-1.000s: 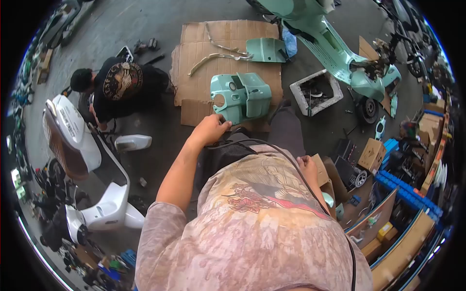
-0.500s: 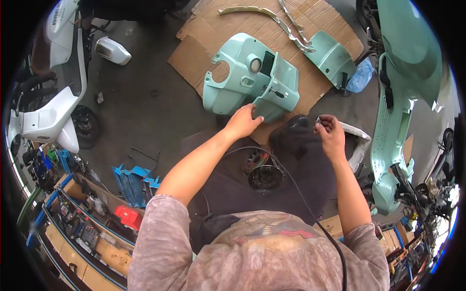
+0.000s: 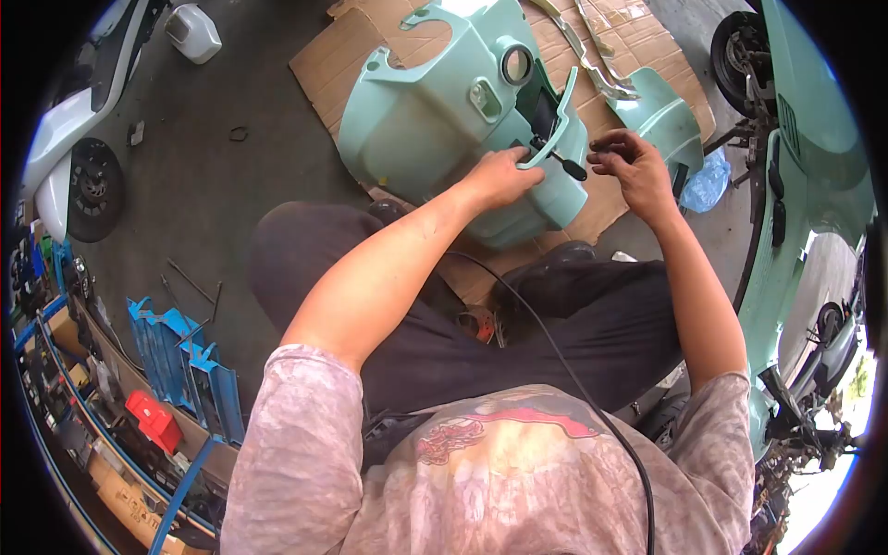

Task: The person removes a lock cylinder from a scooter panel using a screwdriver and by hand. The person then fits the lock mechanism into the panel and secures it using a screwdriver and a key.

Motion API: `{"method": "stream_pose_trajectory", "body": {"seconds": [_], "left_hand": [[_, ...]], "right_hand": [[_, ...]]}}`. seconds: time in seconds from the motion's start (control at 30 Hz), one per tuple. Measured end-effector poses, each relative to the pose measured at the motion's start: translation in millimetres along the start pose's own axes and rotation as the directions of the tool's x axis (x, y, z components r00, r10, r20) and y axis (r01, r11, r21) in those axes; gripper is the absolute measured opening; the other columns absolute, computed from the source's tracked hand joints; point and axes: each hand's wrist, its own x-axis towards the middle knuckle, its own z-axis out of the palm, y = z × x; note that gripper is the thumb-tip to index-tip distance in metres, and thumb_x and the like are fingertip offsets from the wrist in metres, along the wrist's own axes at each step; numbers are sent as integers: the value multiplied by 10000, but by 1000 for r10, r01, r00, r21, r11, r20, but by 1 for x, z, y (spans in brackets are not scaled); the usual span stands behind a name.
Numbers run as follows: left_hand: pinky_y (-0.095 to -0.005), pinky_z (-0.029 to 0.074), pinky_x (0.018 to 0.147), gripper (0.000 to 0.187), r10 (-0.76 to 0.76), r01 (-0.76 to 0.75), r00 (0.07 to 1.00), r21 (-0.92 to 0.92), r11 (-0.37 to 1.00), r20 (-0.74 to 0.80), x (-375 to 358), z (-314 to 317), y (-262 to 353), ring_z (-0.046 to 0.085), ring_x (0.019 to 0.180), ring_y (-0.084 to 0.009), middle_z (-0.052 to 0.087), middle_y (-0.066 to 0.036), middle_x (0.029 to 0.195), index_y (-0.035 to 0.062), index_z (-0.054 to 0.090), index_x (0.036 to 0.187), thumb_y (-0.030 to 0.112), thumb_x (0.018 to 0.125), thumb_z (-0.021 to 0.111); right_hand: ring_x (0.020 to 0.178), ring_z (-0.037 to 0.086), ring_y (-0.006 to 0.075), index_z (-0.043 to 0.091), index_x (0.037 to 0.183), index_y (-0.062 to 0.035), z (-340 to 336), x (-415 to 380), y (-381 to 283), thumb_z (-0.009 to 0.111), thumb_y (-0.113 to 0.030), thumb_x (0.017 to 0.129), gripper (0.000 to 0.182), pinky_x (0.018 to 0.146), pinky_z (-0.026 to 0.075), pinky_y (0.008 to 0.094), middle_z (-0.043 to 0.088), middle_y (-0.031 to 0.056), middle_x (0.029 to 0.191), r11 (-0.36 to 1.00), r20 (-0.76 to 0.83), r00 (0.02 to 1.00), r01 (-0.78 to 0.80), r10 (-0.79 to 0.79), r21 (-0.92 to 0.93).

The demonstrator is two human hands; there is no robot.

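Observation:
A mint-green scooter panel (image 3: 435, 120) stands on a flat sheet of cardboard (image 3: 324, 65), with a round hole and a dark opening in it. My left hand (image 3: 504, 178) grips the lower edge of the panel's raised flap. From that flap sticks a black lever (image 3: 573, 169). Just right of the lever is my right hand (image 3: 634, 166), its fingers pinched together; whatever they hold, if anything, is too small to make out. Behind that hand lies a smaller curved green panel (image 3: 661, 116), beside long pale metal strips (image 3: 578, 46).
A large green scooter body (image 3: 805, 185) stands at the right, near a blue plastic bag (image 3: 706, 180). At the left are a white scooter's wheel (image 3: 95, 190), blue folded parts (image 3: 171, 351) and a red container (image 3: 153, 421). A black cable (image 3: 555, 342) crosses my lap.
The view has come closer to the green panel. My left hand has shifted up to the flap. My right hand has risen from beside my knee to near the lever.

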Motion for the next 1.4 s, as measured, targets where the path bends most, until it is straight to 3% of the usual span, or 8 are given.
{"method": "stream_pose_trajectory", "body": {"seconds": [0.17,0.33,0.43,0.53,0.63,0.9,1.17,1.4], "left_hand": [[-351,439,944,789,84,-58,987,-178,982,140,-5,25,11,575,1122,-307,546,-260,1300,-36,387,1415,402,806,633],[-310,454,735,765,157,-114,968,-215,970,194,-5,49,10,566,831,-190,603,-159,981,-21,386,1421,351,811,660],[-269,423,584,757,176,-123,967,-267,956,184,-6,57,13,504,664,-116,582,-103,831,-24,390,1415,330,808,673],[-287,458,658,762,125,-96,979,-181,979,160,-10,60,17,546,729,-149,603,-124,888,-31,393,1409,374,826,669],[-307,474,742,769,211,-206,976,-96,974,51,-11,63,13,570,800,-181,615,-138,919,-36,399,1400,430,846,659],[-335,460,898,736,80,-74,988,-51,996,132,-21,52,35,594,970,-238,615,-225,1117,-46,419,1378,453,877,624],[-313,449,870,713,79,-78,994,-22,997,80,-22,56,36,562,958,-195,615,-152,1039,-56,423,1372,422,884,628],[-286,445,799,709,68,-59,988,-67,996,139,-15,49,36,533,873,-149,588,-93,941,-47,407,1379,397,880,647]], "right_hand": [[799,642,149,611,1050,27,-16,-48,-9,572,-40,899,169,703,537,279,655,103,914,992,-117,992,22,-37,-127],[682,606,124,598,996,31,-39,-67,0,615,-124,881,194,604,498,261,635,91,857,951,-252,953,-225,169,-211],[657,573,117,569,965,-14,-41,-73,39,632,-178,894,189,559,462,248,596,54,804,934,-230,907,-357,352,18],[633,498,115,534,915,-92,-32,-79,71,636,-278,915,212,510,380,225,531,23,763,785,-175,807,-457,564,419],[630,470,113,522,934,-93,-35,-75,99,625,-264,919,200,512,376,227,512,20,754,642,-73,757,-495,650,585],[625,413,96,522,1090,5,-25,-73,113,485,-252,983,281,495,361,224,449,16,775,542,89,815,-457,572,705],[489,258,43,560,946,-24,-20,-66,112,564,-434,955,410,411,231,202,319,-56,664,487,260,764,-594,590,641],[501,258,40,508,830,-79,-16,-61,116,570,-325,976,293,425,232,218,331,-65,655,705,142,906,-402,399,584]]}}
